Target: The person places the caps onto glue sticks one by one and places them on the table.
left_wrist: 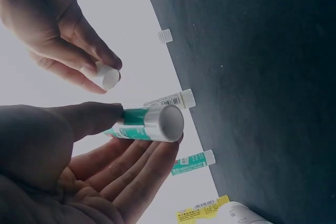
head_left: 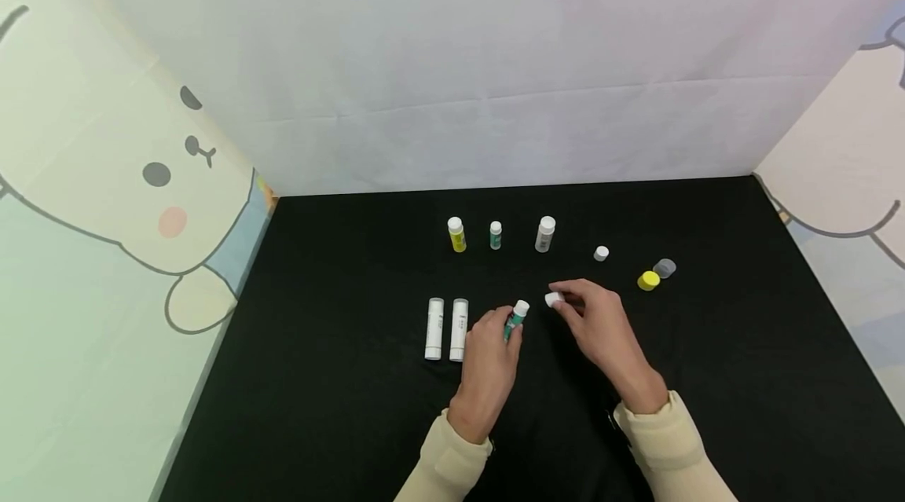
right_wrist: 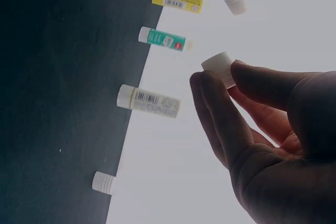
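My left hand [head_left: 488, 357] grips a green glue stick [head_left: 514, 323] between thumb and fingers. Its white end points up and away, and appears uncapped in the right wrist view. Slightly to the right, my right hand [head_left: 601, 329] pinches a small white cap [head_left: 554, 298] by the fingertips. A gap separates cap and glue stick. Just left of my left hand are two white tubes [head_left: 434, 329], side by side. Behind the hands stand a yellow glue stick [head_left: 456, 235], a smaller green glue stick [head_left: 496, 235] and a white-grey glue stick [head_left: 544, 234], all with white tops.
Beyond my right hand a loose white cap [head_left: 601, 253] rests on the black tabletop [head_left: 339, 408]. Farther right, a yellow cap [head_left: 648, 280] and a translucent grey cap [head_left: 665, 268] sit together. A white cloth wall [head_left: 495, 133] rises behind the table, with printed panels at both sides.
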Available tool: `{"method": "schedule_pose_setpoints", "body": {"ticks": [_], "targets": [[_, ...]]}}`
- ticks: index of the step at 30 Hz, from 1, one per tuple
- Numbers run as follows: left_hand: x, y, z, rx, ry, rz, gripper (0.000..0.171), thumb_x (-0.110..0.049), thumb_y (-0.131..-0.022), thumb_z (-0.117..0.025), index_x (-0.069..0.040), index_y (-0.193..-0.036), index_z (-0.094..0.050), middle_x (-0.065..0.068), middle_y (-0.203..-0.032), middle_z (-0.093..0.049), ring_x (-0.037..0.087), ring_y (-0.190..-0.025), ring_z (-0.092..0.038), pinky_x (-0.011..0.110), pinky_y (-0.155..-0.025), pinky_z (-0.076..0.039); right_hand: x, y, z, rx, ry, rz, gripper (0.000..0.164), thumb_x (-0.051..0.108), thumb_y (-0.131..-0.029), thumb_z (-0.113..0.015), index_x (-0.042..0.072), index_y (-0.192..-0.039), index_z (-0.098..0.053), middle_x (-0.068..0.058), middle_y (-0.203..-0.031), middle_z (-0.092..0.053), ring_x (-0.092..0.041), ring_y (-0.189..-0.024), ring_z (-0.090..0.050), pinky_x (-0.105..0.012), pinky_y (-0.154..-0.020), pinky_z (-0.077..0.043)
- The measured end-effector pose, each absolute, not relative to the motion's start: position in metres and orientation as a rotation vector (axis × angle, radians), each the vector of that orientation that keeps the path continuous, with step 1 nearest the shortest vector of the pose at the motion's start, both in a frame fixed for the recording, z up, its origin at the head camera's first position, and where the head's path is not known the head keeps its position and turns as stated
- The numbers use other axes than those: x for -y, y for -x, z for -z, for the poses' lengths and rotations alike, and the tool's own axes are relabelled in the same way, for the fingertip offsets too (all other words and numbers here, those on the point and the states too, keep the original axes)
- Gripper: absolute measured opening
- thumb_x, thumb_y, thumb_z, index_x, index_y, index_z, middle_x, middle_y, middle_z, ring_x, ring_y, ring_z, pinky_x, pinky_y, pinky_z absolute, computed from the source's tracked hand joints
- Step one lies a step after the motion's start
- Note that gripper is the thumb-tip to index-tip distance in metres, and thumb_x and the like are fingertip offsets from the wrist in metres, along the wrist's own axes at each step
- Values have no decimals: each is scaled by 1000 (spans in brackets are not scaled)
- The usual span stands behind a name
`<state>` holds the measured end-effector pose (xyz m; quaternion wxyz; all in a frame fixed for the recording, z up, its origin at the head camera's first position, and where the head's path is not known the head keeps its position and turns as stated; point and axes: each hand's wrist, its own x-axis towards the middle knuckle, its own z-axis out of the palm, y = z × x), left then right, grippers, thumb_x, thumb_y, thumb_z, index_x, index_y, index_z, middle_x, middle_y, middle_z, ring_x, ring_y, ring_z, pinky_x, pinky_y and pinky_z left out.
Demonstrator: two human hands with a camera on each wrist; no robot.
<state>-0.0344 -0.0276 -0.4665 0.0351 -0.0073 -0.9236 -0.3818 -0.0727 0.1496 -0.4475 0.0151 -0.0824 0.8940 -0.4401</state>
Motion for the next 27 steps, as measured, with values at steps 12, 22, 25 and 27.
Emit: {"method": "schedule_pose_setpoints", "body": {"ticks": [12, 22, 25, 27], "targets": [[30, 34, 472, 2832, 56, 1176, 20, -7, -98, -77, -3, -117, -75, 6, -98, -73, 15, -84, -72, 27, -71, -59, -139, 74, 451, -2743, 322, 1405, 27, -3, -99, -71, -1, -125, -74, -16, -119, -75, -25, -99, -73, -50, -91, -61], [31, 34, 473, 2835, 65, 1174, 21, -7, -97, -78, -3, -117, -75, 7, -99, -73, 15, -84, -72, 28, -71, -60, -135, 74, 451, -2695, 349, 1399, 27, -1, -101, -70, 1, -127, -74, -15, -121, -75, -23, -100, -72, -50, -91, -61], [31, 34, 473, 2836, 69, 1166, 21, -7, -97, -78, -3, -117, -75, 7, -99, -73, 15, -85, -72, 28, -71, -59, -134, 74, 452, -2690, 355, 1393, 27, -1, -101, -69, 1, -127, -73, -16, -122, -74, -24, -101, -72, -50, -91, -61], [31, 34, 473, 2833, 73, 1164, 20, -7, -97, -78, -3, -116, -75, 7, -99, -73, 15, -84, -72, 27, -71, -59, -133, 74, 452, -2691, 356, 1389, 26, -1, -101, -69, 1, -127, -73, -16, -122, -74, -25, -102, -72, -50, -91, -61]]}}
